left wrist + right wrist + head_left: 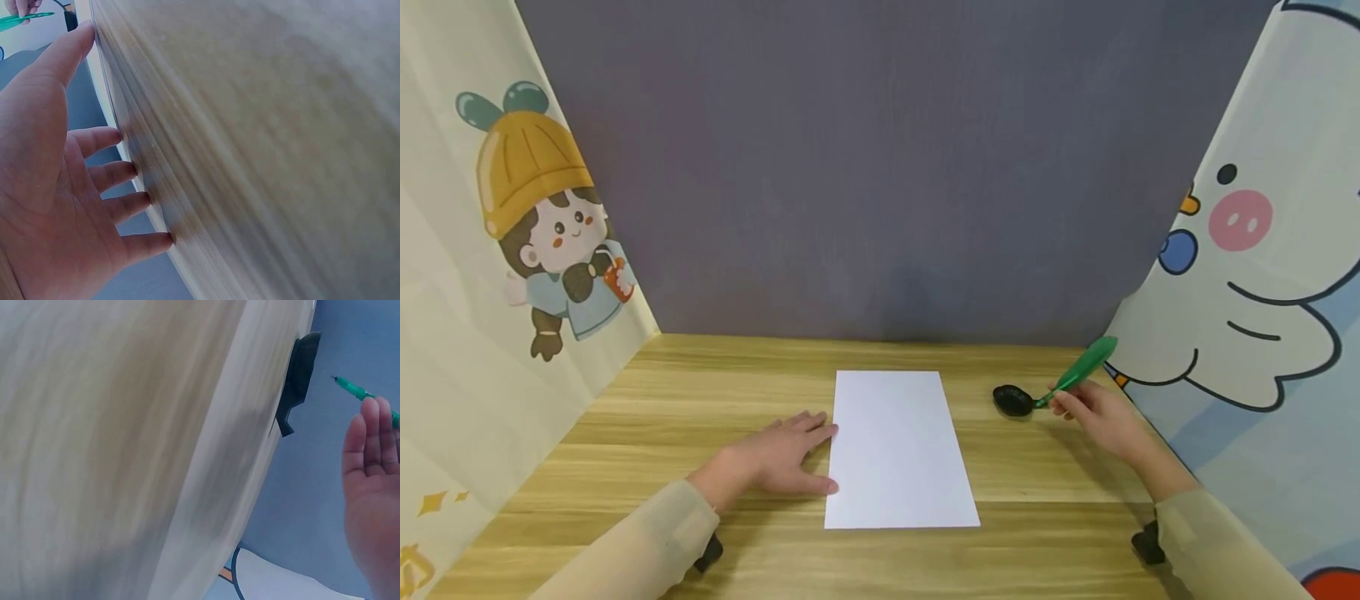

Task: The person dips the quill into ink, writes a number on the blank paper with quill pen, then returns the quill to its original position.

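Note:
A white sheet of paper [898,454] lies on the wooden table in the head view. My left hand [778,458] rests flat at its left edge, fingers spread, with thumb and index fingertip at the paper. In the left wrist view, the fingertips of this hand [62,181] touch the tabletop. At the right, my right hand [1097,417] pinches a green pen [1086,364] with a leaf-shaped top end. The pen's dark tip points away from the hand in the right wrist view. Close to the tip, a black base [300,375] sits on the table.
The wooden tabletop [700,383] meets a dark grey back panel [887,183]. Cartoon-printed cloths hang on the left [445,275] and right [1262,350], the right one close beside my right arm.

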Available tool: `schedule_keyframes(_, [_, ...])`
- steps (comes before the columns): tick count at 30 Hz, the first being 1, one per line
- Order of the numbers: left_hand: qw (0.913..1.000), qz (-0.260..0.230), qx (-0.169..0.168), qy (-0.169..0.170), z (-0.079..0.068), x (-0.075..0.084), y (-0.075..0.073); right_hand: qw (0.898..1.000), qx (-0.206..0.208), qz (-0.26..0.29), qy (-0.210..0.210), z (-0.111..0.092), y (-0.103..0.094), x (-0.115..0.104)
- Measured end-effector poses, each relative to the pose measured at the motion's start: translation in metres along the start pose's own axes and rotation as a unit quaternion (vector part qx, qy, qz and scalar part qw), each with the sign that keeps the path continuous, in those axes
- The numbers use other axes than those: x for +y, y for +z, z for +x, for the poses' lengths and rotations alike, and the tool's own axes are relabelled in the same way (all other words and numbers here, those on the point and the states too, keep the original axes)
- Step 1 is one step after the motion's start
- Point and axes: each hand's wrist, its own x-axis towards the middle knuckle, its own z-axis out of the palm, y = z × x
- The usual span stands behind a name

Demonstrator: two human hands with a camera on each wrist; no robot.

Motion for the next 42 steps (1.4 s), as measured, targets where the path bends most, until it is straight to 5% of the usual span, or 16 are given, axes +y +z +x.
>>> schedule_keyframes(5, [1.0000,-0.002,-0.002,0.000,0.000,0.000,-0.001,0.999,0.005,0.039,-0.015,0.005,0.003,-0.001])
schedule_keyframes(13, [1.0000,-0.004,-0.005,-0.001,0.000,-0.001,-0.002,0.996,-0.020,0.078,0.037,0.012,0.007,-0.002])
schedule_keyframes(42, [1.0000,-0.002,-0.007,-0.006,-0.002,0.001,-0.003,0.996,-0.041,0.032,0.069,0.029,0.024,0.003])
